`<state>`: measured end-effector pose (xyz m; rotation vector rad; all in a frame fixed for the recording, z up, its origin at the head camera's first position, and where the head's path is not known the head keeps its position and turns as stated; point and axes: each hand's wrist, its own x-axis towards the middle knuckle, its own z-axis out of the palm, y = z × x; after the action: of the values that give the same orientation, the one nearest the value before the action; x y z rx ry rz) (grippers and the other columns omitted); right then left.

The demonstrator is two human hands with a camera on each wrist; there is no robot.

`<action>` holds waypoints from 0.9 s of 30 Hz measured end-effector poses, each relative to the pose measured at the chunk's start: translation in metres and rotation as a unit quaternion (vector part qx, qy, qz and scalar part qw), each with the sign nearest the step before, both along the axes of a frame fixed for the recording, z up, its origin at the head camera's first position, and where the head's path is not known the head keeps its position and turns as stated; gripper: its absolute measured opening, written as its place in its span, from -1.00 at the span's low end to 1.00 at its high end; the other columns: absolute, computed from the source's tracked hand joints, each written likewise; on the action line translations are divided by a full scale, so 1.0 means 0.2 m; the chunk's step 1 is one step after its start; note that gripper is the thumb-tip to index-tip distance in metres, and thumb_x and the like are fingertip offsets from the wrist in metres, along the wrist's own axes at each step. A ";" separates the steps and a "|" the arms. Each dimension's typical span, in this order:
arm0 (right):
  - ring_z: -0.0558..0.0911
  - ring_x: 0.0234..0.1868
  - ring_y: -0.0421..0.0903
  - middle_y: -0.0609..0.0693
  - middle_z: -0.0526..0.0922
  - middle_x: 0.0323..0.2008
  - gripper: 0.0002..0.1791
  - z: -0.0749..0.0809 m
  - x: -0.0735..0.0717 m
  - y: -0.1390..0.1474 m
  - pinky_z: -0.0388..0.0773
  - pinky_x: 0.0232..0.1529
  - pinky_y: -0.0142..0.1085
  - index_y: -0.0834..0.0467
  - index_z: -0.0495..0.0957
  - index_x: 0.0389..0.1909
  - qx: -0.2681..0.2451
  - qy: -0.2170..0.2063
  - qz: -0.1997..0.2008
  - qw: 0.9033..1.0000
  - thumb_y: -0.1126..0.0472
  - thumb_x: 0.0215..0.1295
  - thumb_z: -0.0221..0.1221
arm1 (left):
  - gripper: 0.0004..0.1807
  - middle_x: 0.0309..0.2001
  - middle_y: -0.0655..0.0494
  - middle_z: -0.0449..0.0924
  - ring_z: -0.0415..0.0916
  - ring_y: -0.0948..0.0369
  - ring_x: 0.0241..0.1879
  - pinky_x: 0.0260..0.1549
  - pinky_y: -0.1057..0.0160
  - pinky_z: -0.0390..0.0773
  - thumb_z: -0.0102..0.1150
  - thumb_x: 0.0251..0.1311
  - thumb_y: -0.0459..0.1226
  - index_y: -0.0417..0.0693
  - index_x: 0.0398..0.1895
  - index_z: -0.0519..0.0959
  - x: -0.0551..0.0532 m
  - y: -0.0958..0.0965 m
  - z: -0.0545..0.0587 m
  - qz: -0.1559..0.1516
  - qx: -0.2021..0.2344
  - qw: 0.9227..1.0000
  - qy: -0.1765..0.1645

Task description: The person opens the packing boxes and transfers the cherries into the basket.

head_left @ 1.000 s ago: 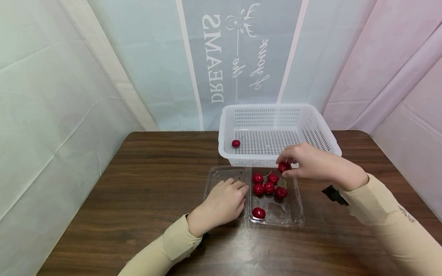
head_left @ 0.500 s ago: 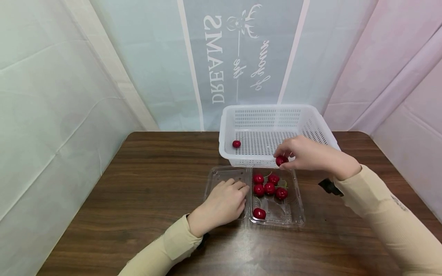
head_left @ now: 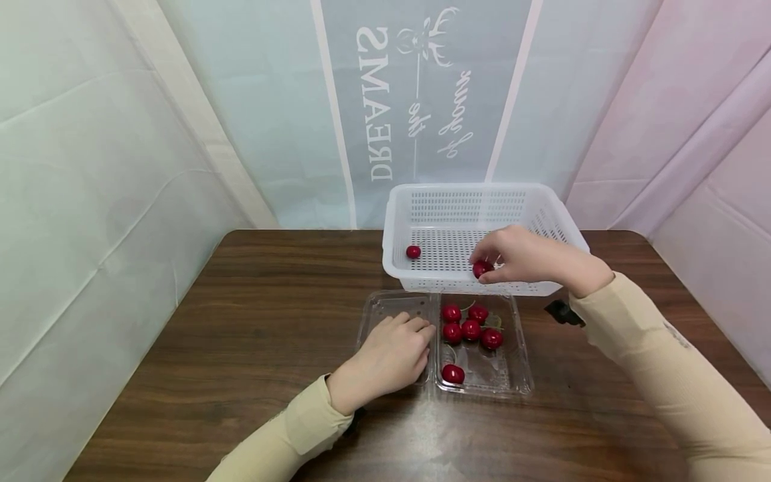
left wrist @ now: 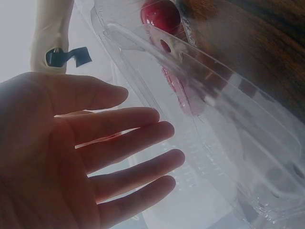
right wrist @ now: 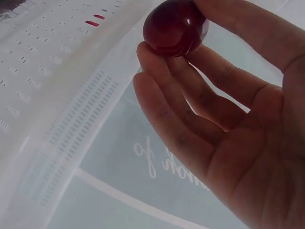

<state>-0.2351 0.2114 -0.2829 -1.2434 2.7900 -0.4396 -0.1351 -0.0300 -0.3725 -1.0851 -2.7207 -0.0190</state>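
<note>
My right hand (head_left: 524, 258) pinches a dark red cherry (right wrist: 174, 27) between thumb and fingertips, over the front rim of the white plastic basket (head_left: 394, 201). Inside that basket, near its left side, lies a single cherry (head_left: 413, 252). In front of it stands a clear hinged plastic box (head_left: 482, 385), opened flat. Its right half holds several cherries (head_left: 471, 330), some with thin stems, and one cherry (head_left: 453, 374) sits apart near the front. My left hand (head_left: 388, 355) rests over the box's left half, the lid (head_left: 376, 304). In the left wrist view its fingers are extended and hold nothing.
Dark wood table (head_left: 259, 321) extends left, right and in front of the box. The basket stands at its back edge, against a hanging printed cloth (head_left: 434, 87). Pale cloth walls (head_left: 120, 201) rise along both sides.
My right hand has moved left and farther back with the cherry, from above the box's back edge to above the basket's front rim. The left hand stays where it was.
</note>
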 end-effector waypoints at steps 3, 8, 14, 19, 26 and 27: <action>0.65 -0.37 -0.20 -0.09 0.67 -0.40 -0.83 0.01 -0.02 -0.01 0.60 -0.27 -0.16 0.16 0.66 -0.32 0.001 -0.008 -0.003 1.000 0.29 0.00 0.35 | -0.74 -0.12 0.16 0.64 0.52 0.18 -0.24 -0.41 0.26 0.49 0.10 0.19 -0.18 -0.02 -0.09 0.63 0.00 0.00 0.00 -0.002 0.001 1.000 0.005; 0.66 -0.36 -0.17 -0.04 0.69 -0.35 -0.80 0.02 -0.05 -0.03 0.60 -0.26 -0.16 0.17 0.67 -0.28 0.003 -0.023 -0.017 1.000 0.28 0.01 0.35 | -0.73 -0.12 0.16 0.64 0.52 0.18 -0.23 -0.41 0.26 0.49 0.11 0.19 -0.18 -0.02 -0.09 0.63 0.00 0.00 -0.01 -0.002 0.002 1.000 0.008; 0.65 -0.35 -0.17 -0.04 0.70 -0.34 -0.79 0.03 -0.09 -0.06 0.60 -0.23 -0.17 0.17 0.67 -0.27 0.016 -0.038 -0.028 0.999 0.26 0.03 0.35 | -0.73 -0.12 0.16 0.64 0.52 0.18 -0.23 -0.40 0.26 0.49 0.11 0.19 -0.18 -0.02 -0.08 0.63 0.00 -0.01 0.00 0.000 0.001 1.000 0.006; 0.67 -0.33 -0.15 -0.06 0.70 -0.36 -0.81 0.03 -0.12 -0.07 0.60 -0.23 -0.19 0.16 0.66 -0.27 0.023 -0.045 -0.018 0.999 0.25 0.05 0.34 | -0.73 -0.11 0.16 0.64 0.53 0.18 -0.22 -0.38 0.26 0.50 0.12 0.19 -0.18 -0.02 -0.08 0.63 0.00 -0.01 0.01 0.000 -0.002 1.000 0.002; 0.69 -0.32 -0.12 -0.04 0.70 -0.36 -0.80 0.04 -0.16 -0.10 0.60 -0.22 -0.17 0.17 0.66 -0.26 0.029 -0.059 -0.024 0.998 0.26 0.05 0.34 | -0.73 -0.10 0.16 0.64 0.53 0.18 -0.20 -0.37 0.25 0.51 0.11 0.19 -0.18 -0.02 -0.07 0.63 0.00 -0.01 0.00 0.000 0.002 1.000 0.000; 0.69 -0.32 -0.12 -0.04 0.70 -0.36 -0.80 0.04 -0.17 -0.10 0.60 -0.22 -0.17 0.18 0.66 -0.26 0.030 -0.060 -0.025 0.997 0.26 0.05 0.34 | -0.73 -0.10 0.16 0.64 0.53 0.18 -0.20 -0.37 0.25 0.51 0.11 0.19 -0.18 -0.02 -0.08 0.63 0.00 -0.01 0.00 -0.001 0.002 1.000 0.002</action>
<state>-0.2681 0.1910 -0.2744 -1.0990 2.7169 -0.4143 -0.1356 -0.0315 -0.3719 -1.0850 -2.7153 -0.0221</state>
